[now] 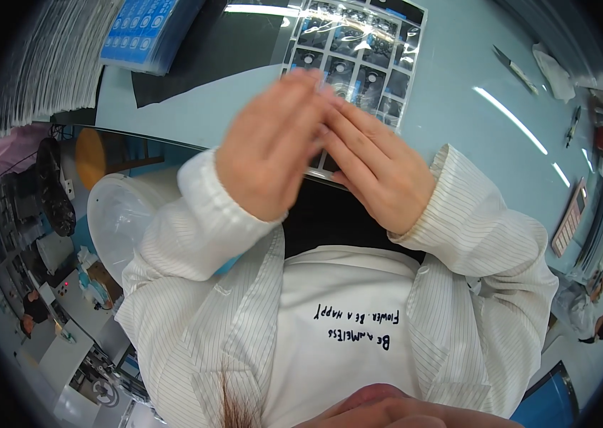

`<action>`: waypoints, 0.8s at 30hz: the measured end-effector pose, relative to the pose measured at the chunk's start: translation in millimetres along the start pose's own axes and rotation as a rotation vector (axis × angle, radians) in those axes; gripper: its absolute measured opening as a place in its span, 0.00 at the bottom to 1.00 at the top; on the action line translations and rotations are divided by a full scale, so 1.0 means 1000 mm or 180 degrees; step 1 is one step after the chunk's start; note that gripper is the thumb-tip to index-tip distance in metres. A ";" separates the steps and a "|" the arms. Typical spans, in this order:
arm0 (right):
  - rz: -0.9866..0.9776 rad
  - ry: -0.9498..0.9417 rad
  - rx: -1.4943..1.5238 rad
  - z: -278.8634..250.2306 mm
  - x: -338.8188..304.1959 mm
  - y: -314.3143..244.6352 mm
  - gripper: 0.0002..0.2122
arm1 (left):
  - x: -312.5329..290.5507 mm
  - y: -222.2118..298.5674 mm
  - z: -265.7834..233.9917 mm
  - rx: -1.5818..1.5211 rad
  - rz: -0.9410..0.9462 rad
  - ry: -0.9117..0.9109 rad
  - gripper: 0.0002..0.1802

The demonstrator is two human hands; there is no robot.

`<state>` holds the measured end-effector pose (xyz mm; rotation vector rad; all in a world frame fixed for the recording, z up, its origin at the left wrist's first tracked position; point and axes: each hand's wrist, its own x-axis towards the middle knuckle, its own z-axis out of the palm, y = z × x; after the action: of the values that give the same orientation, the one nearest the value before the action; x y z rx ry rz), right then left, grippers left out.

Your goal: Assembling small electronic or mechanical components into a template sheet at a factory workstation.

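Observation:
My left hand (267, 146) and my right hand (380, 167) meet at the fingertips over the near part of a sheet (407, 65) on the table. The sheet holds rows of dark rectangular pieces with round pale spots, under shiny clear film. Motion blurs my left hand, and its fingers partly overlap, so their grip is unclear. My right fingers stretch toward the left fingertips, with the thumb side a little apart. Whether something small lies between the fingertips is hidden.
The pale table (451, 118) bears a black sheet (205, 82), blue printed sheets (141, 32) and a tall stack of thin sheets (44, 60). To the right are a knife (519, 69), crumpled tissue (553, 71) and a pink calculator (570, 217). A white bucket (112, 221) stands at left.

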<state>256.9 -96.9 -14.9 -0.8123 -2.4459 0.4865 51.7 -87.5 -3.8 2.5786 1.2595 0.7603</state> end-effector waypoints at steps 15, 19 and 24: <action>0.0883 -0.1449 -0.1110 -0.048 -0.043 -0.003 0.37 | -0.009 0.001 -0.002 0.0601 -0.0268 -0.1383 0.45; 0.1048 -0.1569 -0.1369 -0.062 -0.066 -0.007 0.42 | -0.008 0.006 -0.007 0.0529 -0.0355 -0.1455 0.51; 0.1067 -0.1148 -0.0753 -0.065 -0.067 -0.016 0.42 | 0.002 0.028 -0.012 0.0736 -0.0026 -0.1413 0.50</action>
<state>332.9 -139.9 21.4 -1.3493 -2.7423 0.5054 66.0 -104.7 17.0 2.7019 1.2670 0.0250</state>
